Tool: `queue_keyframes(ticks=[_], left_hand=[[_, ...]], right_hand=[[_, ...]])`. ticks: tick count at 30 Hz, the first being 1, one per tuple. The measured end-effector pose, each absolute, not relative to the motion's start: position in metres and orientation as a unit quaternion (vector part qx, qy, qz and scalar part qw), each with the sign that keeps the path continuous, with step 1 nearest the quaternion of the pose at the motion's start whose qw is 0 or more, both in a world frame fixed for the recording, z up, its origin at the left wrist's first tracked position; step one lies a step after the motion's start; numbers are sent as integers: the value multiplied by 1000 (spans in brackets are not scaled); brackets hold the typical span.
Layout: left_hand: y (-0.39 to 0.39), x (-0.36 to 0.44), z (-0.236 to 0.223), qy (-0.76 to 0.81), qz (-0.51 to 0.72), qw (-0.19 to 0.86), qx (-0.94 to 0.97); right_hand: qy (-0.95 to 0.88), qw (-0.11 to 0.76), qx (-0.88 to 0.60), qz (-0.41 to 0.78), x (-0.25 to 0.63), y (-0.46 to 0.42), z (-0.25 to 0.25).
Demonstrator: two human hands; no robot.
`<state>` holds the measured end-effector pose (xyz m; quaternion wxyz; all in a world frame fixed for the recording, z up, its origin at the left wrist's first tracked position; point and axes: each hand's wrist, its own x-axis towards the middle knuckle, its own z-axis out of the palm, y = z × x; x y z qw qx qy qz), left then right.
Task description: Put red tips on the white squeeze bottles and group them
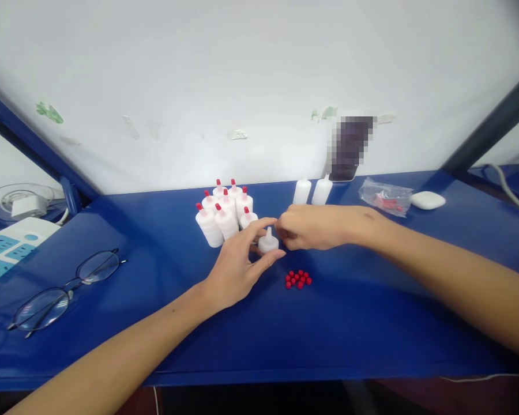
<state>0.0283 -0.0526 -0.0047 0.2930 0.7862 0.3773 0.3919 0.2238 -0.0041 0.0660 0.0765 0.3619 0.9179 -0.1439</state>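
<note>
My left hand (pixel 237 262) curves its thumb and fingers around a white squeeze bottle (pixel 269 242), whose pointed nozzle is bare. Just right of that nozzle, my right hand (pixel 305 226) is closed with its fingers curled in; whatever they pinch is hidden. Several small red caps (pixel 298 279) lie in a loose cluster on the blue tabletop in front of the hands. Behind my left hand, several white bottles with red-tipped nozzles (pixel 225 222) stand upright in a group. Two white bottles without red tips (pixel 322 191) are upright beyond my right hand.
A phone (pixel 348 150) leans on the white wall at the back. To its right lie a clear plastic bag (pixel 387 199) with red pieces and a white rounded object (pixel 428 200). Eyeglasses (pixel 67 291) and a power strip (pixel 12 248) are at the left of the blue tabletop (pixel 328 340).
</note>
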Motion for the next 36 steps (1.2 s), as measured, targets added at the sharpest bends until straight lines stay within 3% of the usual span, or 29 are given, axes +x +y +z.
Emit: queue_keyframes(ticks=[4, 7, 14, 21, 28, 36], left_hand=[[-56, 33, -2, 412, 399, 348, 741], [-59, 38, 0, 418, 395, 375, 727], [-59, 37, -1, 387, 421, 436, 695], [-58, 35, 0, 384, 441, 479, 655], [-60, 34, 4, 360, 454, 501, 643], [-60, 33, 4, 353, 421, 494, 674]], right_hand=[[928, -12, 354, -114, 226, 5, 68], [916, -83, 354, -170, 232, 5, 82], [911, -68, 307, -267, 230, -5, 95], [934, -55, 300, -186, 228, -16, 94], [944, -82, 319, -16, 214, -26, 86], [955, -121, 271, -18, 213, -19, 79]])
